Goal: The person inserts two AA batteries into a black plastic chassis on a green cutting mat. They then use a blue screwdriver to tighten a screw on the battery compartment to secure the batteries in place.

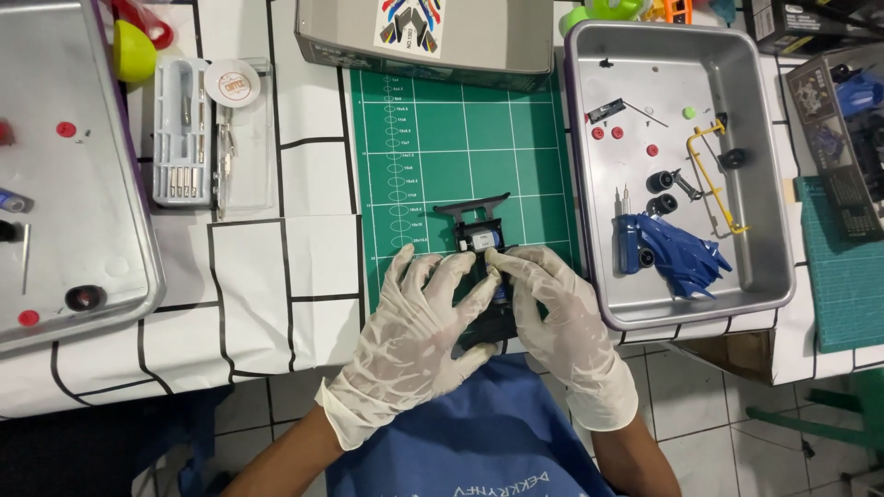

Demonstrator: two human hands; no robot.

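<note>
Black chassis (479, 235), half hidden, gloved hands (419, 317)

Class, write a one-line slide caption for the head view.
Two gloved hands grip a black toy car chassis over a green cutting mat.

Multicoloured sticker (411, 23) on grey box (479, 41) at top; dark printed cartons (843, 129) far right.
</note>
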